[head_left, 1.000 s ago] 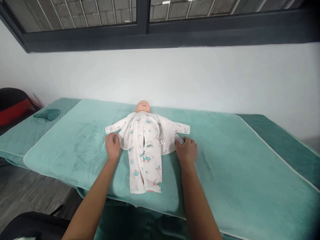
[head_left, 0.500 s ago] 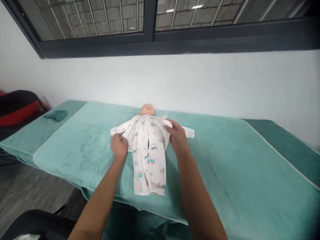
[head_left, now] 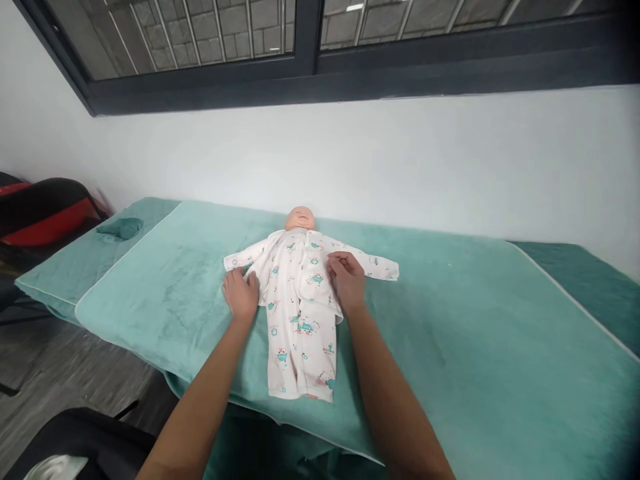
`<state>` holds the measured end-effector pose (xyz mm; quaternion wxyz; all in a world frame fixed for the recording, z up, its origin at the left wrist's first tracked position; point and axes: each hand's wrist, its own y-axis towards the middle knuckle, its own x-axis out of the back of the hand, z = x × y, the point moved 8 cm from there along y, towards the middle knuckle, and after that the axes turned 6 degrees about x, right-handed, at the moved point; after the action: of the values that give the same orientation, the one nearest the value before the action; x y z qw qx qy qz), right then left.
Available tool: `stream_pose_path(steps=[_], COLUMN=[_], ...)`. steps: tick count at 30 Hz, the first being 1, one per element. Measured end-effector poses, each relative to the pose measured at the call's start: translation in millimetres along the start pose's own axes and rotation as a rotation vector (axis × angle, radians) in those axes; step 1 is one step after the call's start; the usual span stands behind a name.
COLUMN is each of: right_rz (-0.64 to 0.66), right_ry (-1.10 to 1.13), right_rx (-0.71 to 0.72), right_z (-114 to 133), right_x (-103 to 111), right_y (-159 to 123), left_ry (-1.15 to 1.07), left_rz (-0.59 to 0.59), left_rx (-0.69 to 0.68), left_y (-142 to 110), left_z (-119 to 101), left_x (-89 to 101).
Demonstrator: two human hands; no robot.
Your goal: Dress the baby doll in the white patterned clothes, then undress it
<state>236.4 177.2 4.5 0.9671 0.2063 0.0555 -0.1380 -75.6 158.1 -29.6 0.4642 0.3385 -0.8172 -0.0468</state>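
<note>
A baby doll (head_left: 301, 219) lies on its back, head toward the wall. It wears a white printed baby shirt (head_left: 313, 270) with both sleeves spread sideways, and matching trousers (head_left: 303, 357). At the shirt's left side, below the sleeve, my left hand (head_left: 241, 293) is closed with curled fingers on the cloth's edge. Over the right side of the chest, my right hand (head_left: 347, 279) has thumb and fingertips brought together on the shirt. The right front panel lies over the trousers' top. Cloth under my fingers is largely hidden.
The doll lies on a green-covered bed (head_left: 465, 333) against a white wall (head_left: 400, 160) below a barred window. A face hole (head_left: 120, 229) is at the bed's left end. Black-and-red chairs (head_left: 55, 213) stand at left, and a black seat (head_left: 85, 440) is at lower left.
My right hand has moved down and slightly inward. The right front of the shirt, lifted before, now lies flat across the doll, and the right sleeve shows more fully. My left hand stays in place.
</note>
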Motion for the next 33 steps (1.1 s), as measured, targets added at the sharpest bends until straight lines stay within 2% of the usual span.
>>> stream_pose_path(steps=[2,4,7,10,14,20,22,28,33], right_rz=[0.022,0.103,0.248,0.36,0.41,0.416,0.414,0.417,0.42], right_ry=[-0.133,-0.218,-0.269,-0.277,-0.255,-0.249,-0.249,-0.242,-0.246], right_rx=[0.152,0.304,0.396,0.374,0.32,0.303,0.299,0.296,0.296], right_z=[8.8,22.1,30.3,26.3,20.1,19.5,19.8,19.8,19.3], right_x=[-8.3,-18.4,-30.2,-37.3,-39.4,-38.8,-38.9,-38.9,-38.5], right_y=[-4.3,-8.3,-11.8,-12.3,-11.9,-12.9,-13.2,-12.7,-11.4], left_ry=[0.01,-0.004,-0.028,-0.033,-0.079,-0.275,-0.238,0.065,0.087], left_rz=[-0.052,-0.074,-0.007,0.065,0.104,0.039,0.037,-0.004,0.007], left_rx=[0.032,0.081,0.124,0.102,0.06,0.089,0.094,0.038,0.054], left_y=[-4.9,-12.9,-28.2,-41.1,-46.3,-44.5,-45.1,-50.0,-56.6], left_z=[2.8,8.3,13.6,10.9,7.5,17.4,17.4,3.9,2.5], left_x=[9.4,18.1,22.5,22.4,20.1,23.2,22.9,26.6,27.4])
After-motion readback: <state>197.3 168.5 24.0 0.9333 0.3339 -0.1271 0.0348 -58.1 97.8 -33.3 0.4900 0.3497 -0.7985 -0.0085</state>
